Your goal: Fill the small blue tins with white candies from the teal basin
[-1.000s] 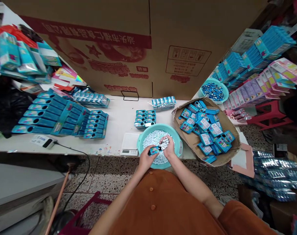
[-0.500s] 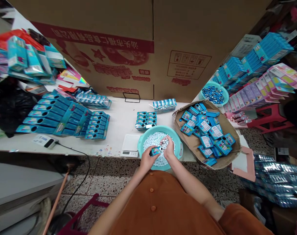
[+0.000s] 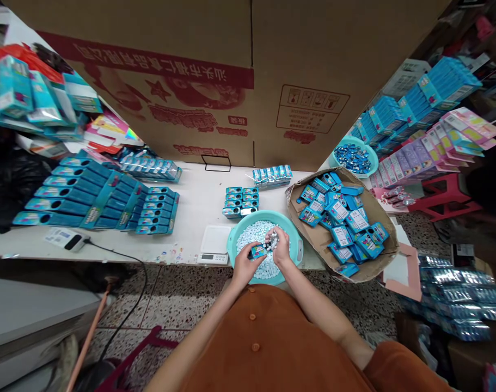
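Observation:
My left hand (image 3: 245, 265) grips a small blue box (image 3: 257, 251) lying on its side, its end turned toward my other hand. My right hand (image 3: 281, 249) is cupped and curled around several small white candies (image 3: 273, 238), close to the box's end. Both hands are over a turquoise basin (image 3: 233, 239) full of the same white pieces (image 3: 251, 234). Whether any candies are inside the box cannot be seen.
Left of the basin lies a white digital scale (image 3: 215, 239). Small blue boxes (image 3: 242, 201) stand in rows behind it. A cut carton (image 3: 384, 218) full of blue boxes sits at the right. A large cardboard box (image 3: 256, 109) stands at the back; flat blue packs (image 3: 76, 190) lie leftward.
The whole view has shifted slightly, moving things a little leftward. My right hand has turned and closed more around the candies; my left hand still grips the blue box.

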Tool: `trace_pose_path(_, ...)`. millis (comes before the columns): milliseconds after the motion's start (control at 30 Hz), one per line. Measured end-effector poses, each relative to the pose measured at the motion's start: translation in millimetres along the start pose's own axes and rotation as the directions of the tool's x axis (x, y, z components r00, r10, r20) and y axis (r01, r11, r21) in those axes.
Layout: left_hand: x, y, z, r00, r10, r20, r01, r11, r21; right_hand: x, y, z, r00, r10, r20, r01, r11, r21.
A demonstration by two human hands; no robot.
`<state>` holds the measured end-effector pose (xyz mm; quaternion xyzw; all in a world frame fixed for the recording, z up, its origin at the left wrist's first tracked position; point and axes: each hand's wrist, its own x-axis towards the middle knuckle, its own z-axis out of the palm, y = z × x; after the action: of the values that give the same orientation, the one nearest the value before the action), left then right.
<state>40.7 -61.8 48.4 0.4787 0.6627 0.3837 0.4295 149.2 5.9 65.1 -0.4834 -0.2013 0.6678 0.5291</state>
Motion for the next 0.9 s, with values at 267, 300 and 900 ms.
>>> trace_pose_path(267,0,3,-0.8,0.998,-0.068,0.009,0.069,0.994,-0.089,-5,-7,9,0.995,-0.073,0.067,0.075,0.997,-0.025)
trace_pose_path(300,0,4,-1.2,0.998,-0.063,0.007,0.063,0.994,-0.087,-5,-7,9,0.995,-0.082,0.064,0.084,0.996,-0.037)
trace_pose_path(900,-5,8,-5.2,0.998,0.045,-0.035,-0.045,0.999,-0.015,-13,-5,10,0.988,-0.119,0.102,0.128,0.989,-0.081)
